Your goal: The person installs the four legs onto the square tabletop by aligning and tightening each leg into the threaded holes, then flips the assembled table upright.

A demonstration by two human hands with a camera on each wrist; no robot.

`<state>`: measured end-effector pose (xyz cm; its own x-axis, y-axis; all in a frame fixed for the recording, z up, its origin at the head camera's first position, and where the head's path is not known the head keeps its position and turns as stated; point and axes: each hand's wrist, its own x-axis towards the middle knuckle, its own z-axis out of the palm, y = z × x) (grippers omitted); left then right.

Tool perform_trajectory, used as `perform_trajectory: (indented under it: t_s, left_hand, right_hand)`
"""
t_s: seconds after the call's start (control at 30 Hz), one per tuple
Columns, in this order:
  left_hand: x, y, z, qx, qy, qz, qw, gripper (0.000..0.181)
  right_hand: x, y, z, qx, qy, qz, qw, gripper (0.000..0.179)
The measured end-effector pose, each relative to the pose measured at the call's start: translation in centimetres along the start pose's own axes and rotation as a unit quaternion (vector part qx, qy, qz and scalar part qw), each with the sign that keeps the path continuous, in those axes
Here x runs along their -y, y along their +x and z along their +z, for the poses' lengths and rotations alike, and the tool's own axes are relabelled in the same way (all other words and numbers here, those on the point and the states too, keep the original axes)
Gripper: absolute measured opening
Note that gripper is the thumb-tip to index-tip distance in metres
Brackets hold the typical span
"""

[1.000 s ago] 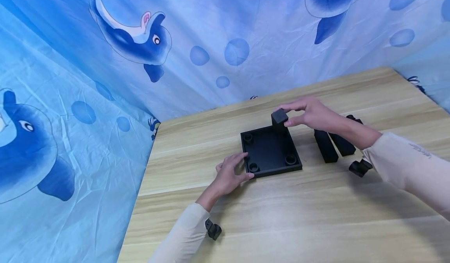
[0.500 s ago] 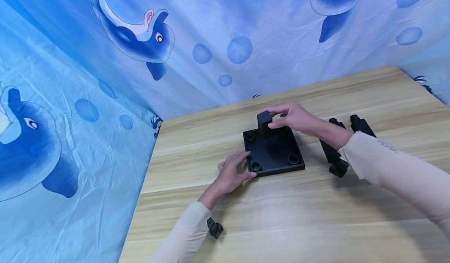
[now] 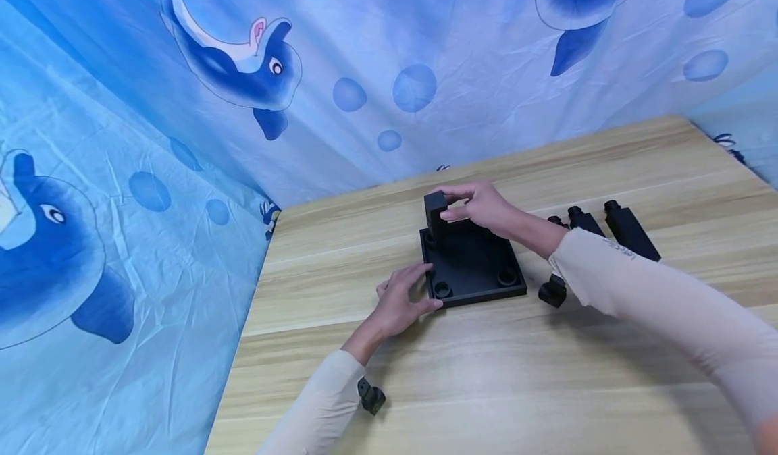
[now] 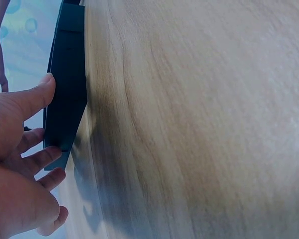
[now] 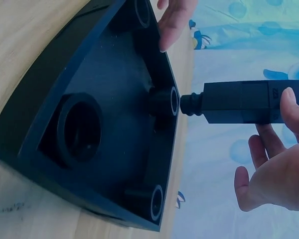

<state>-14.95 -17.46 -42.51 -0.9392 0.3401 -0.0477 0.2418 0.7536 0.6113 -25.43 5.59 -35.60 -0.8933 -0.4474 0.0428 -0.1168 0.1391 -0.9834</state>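
Observation:
A black square tray-like base [image 3: 471,266] with a raised rim lies on the table, round sockets at its corners. My left hand [image 3: 398,303] holds its near left corner, thumb on the near side and fingers along the left side. My right hand [image 3: 483,208] pinches a black square leg [image 3: 435,215] near its top, upright over the base's far left corner. In the right wrist view, the ribbed round end of the leg [image 5: 239,102] points at a socket [image 5: 173,101], close to its mouth. The left wrist view shows the left thumb against the base's side [image 4: 70,55].
Three more black legs lie to the right of the base, among them the rightmost leg [image 3: 632,232] and the middle leg [image 3: 586,220]; my right forearm partly covers some. A blue dolphin-print curtain [image 3: 365,50] hangs behind the wood-grain table [image 3: 486,374].
My right hand has carried the leg leftward, from the base's far right corner to its far left one. The left hand stays at the near left corner.

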Motion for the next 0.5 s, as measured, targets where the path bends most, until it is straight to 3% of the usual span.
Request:
perform_trajectory:
  t_s: [0.5]
  left_hand:
    - [0.0, -0.2, 0.0, -0.006, -0.002, 0.008, 0.9999, 0.069]
  right_hand:
    - [-0.7, 0.9, 1.4, -0.021, 0.002, -0.009, 0.9997, 0.047]
